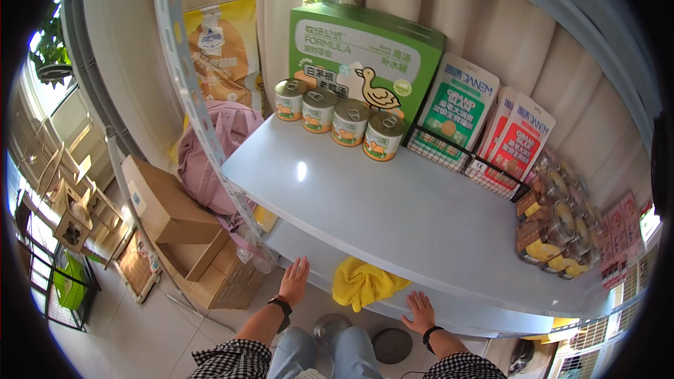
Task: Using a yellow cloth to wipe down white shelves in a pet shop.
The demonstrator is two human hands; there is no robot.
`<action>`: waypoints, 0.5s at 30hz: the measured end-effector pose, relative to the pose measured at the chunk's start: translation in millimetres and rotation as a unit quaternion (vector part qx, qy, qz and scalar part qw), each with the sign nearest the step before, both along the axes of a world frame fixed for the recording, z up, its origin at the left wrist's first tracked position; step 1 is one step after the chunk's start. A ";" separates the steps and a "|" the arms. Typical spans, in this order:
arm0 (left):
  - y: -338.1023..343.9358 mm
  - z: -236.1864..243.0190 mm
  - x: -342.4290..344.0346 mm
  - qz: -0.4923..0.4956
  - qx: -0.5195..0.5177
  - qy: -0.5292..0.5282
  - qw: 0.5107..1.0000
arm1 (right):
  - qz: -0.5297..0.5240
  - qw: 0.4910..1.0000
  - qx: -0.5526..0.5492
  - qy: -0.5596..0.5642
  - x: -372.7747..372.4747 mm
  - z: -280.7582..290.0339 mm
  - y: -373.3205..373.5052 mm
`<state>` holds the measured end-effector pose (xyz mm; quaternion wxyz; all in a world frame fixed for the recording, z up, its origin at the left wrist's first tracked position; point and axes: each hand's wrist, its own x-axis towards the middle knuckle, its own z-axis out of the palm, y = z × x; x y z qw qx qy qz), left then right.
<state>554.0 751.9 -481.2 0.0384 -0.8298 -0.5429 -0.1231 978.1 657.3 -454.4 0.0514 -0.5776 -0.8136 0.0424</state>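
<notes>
My left hand (294,281) is open, fingers stretched forward, at the front left of a lower shelf (309,253). Further right, my right hand (420,312) is open too, its fingers spread near that shelf's front edge. Neither hand holds anything. A crumpled yellow cloth (361,283) lies between them on the lower shelf, apart from both hands and partly under the upper shelf (316,189). On the upper shelf, several small cans (333,121) with pull-tab lids stand in a row before a large green box (365,49) with a duck drawn on it.
Green and red pouches (460,102) stand in black wire baskets (439,146). Stacked jars (558,217) fill the right end. Left of the metal post (189,63) are a pink backpack (214,154), a yellow bag (225,49) and an open cardboard box (168,203). Round dishes (392,345) lie by my legs.
</notes>
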 end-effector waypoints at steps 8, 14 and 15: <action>-221.8 45.7 -86.7 0.105 -0.323 -0.034 0.940 | -0.019 0.973 -0.066 0.219 -155.9 70.6 86.7; -372.7 82.0 -111.9 0.314 -0.395 -0.023 0.863 | -0.132 0.987 -0.017 -0.088 -169.1 -38.9 72.9; -394.2 85.6 -110.7 0.328 -0.415 -0.031 0.848 | -0.117 0.990 -0.034 -0.066 -165.9 -43.2 70.4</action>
